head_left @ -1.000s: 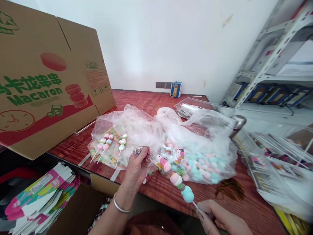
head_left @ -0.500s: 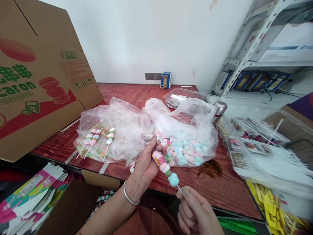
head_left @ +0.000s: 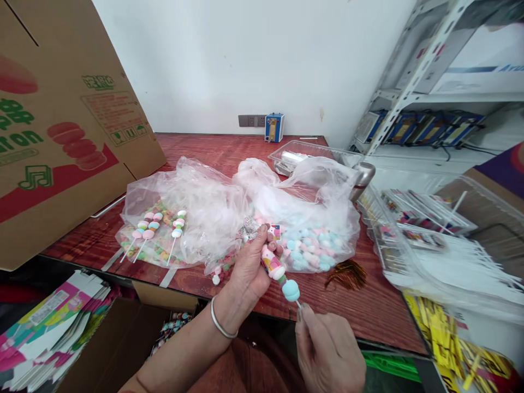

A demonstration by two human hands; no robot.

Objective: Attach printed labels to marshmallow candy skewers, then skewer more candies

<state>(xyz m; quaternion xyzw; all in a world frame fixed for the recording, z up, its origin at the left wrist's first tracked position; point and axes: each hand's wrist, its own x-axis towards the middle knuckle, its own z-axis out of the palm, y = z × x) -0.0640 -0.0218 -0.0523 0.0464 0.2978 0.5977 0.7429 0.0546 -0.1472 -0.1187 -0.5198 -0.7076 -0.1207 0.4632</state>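
My left hand (head_left: 249, 275), a bangle at its wrist, is closed around the upper part of a marshmallow skewer (head_left: 290, 291). A printed wrapper (head_left: 270, 261) covers that upper part, its top partly hidden by my fingers. Below the wrapper, a pale pink, a green and a blue piece show on the stick. My right hand (head_left: 329, 344) pinches the lower end of the white stick. Just behind lies a clear bag of pink and blue marshmallows (head_left: 313, 250). Several finished-looking skewers (head_left: 150, 226) rest on another bag (head_left: 196, 218) at the left.
A large printed carton (head_left: 77, 136) stands at the left on the red-brown table (head_left: 388, 305). Brown twist ties (head_left: 347, 274) lie near the marshmallow bag. Plastic bins of white sticks (head_left: 462, 267) stand at the right. An open box (head_left: 118, 344) sits below the table's front edge.
My right hand has turned so that more of its back shows, still pinching the stick. The skewer has risen slightly in view. The whole view has shifted a little.
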